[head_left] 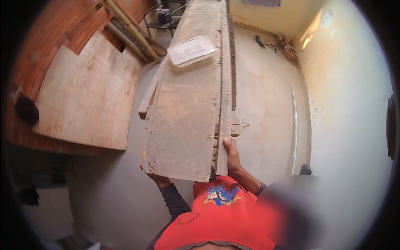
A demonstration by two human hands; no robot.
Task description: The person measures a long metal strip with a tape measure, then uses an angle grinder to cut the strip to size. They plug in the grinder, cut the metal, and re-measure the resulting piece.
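Observation:
A long, dusty, wide board runs away from me, with a narrow plank along its right side and more timber underneath. My left hand grips the near left corner of the wide board, largely hidden beneath it. My right hand is closed round the narrow plank near its near end, thumb on top. A white rectangular plastic lid or container lies on the far part of the wide board. The near end of the load is close against my red shirt.
A plywood sheet and stacked reddish planks are at left, with poles and a chair beyond. A power tool with cable lies by the far wall. A thin strip lies along the right wall.

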